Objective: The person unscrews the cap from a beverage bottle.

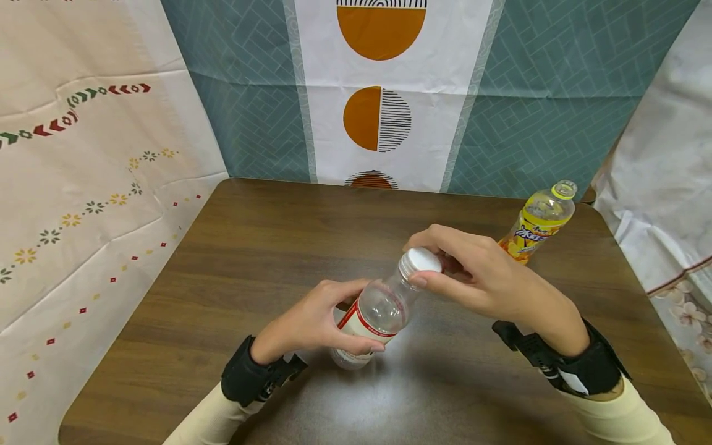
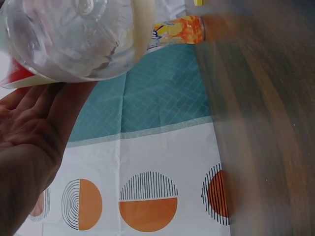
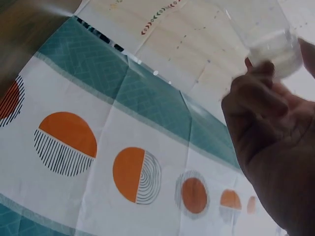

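Note:
A clear plastic bottle (image 1: 381,309) with a red-and-white label tilts to the right over the table in the head view. My left hand (image 1: 319,321) grips it around the label, thumb along the near side. The bottle's white cap (image 1: 421,262) sits at the neck, and my right hand (image 1: 481,269) pinches it between thumb and fingers. In the left wrist view the clear bottom of the bottle (image 2: 74,39) fills the top left. From the right wrist, the curled fingers (image 3: 258,96) show around the bottle's capped end.
A second bottle (image 1: 538,222), with a yellow label and no cap, stands at the right behind my right hand. The brown wooden table (image 1: 267,235) meets a patterned teal-and-white cloth (image 1: 261,93) at the back. White cloths hang at both sides.

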Action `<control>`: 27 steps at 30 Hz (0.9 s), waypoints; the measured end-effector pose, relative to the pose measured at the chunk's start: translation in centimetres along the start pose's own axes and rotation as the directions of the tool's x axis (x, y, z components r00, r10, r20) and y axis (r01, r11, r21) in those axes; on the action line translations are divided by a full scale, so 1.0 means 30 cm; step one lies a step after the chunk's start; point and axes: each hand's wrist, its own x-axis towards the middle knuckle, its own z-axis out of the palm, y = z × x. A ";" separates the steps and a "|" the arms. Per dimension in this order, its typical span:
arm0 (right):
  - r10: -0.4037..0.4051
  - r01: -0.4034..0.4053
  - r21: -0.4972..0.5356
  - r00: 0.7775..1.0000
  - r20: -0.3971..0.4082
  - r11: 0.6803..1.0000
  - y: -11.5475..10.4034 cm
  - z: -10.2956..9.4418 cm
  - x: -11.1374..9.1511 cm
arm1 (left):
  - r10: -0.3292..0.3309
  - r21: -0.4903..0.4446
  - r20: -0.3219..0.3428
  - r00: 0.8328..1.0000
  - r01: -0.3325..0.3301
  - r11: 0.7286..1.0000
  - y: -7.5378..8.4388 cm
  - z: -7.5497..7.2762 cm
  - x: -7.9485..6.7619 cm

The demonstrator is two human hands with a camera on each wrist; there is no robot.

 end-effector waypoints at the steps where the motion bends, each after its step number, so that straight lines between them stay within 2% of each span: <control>1: -0.016 0.016 0.013 1.000 0.009 1.000 0.002 -0.003 0.000 | 0.001 0.003 0.004 1.000 -0.001 1.000 0.000 0.001 0.000; 5: -0.064 0.063 0.059 0.997 0.030 0.996 0.010 -0.010 0.000 | 0.012 0.011 0.009 1.000 -0.012 1.000 0.000 0.003 0.001; 8: -0.063 0.060 0.056 0.997 0.040 0.997 0.017 -0.014 -0.004 | 0.018 0.010 0.004 1.000 -0.019 1.000 -0.004 0.006 0.002; 14: 0.076 -0.069 -0.106 0.995 0.065 0.992 0.029 -0.032 -0.025 | 0.005 0.057 -0.048 0.999 -0.002 0.998 -0.055 0.014 0.004; 18: 0.154 -0.157 -0.203 0.988 -0.030 0.966 0.015 -0.040 -0.029 | -0.021 0.105 -0.066 0.998 0.028 0.994 -0.104 0.019 0.004; 22: 0.247 -0.285 -0.282 0.955 -0.163 0.916 -0.020 -0.027 -0.024 | -0.019 0.149 -0.083 0.996 0.031 0.988 -0.123 0.021 0.004; 25: 0.322 -0.387 -0.309 0.916 -0.240 0.869 -0.049 -0.010 -0.018 | -0.023 0.203 -0.106 0.994 0.044 0.978 -0.126 0.022 0.005; 27: 0.375 -0.447 -0.321 0.889 -0.262 0.835 -0.066 0.000 -0.013 | -0.030 0.242 -0.120 0.992 0.059 0.968 -0.127 0.024 0.006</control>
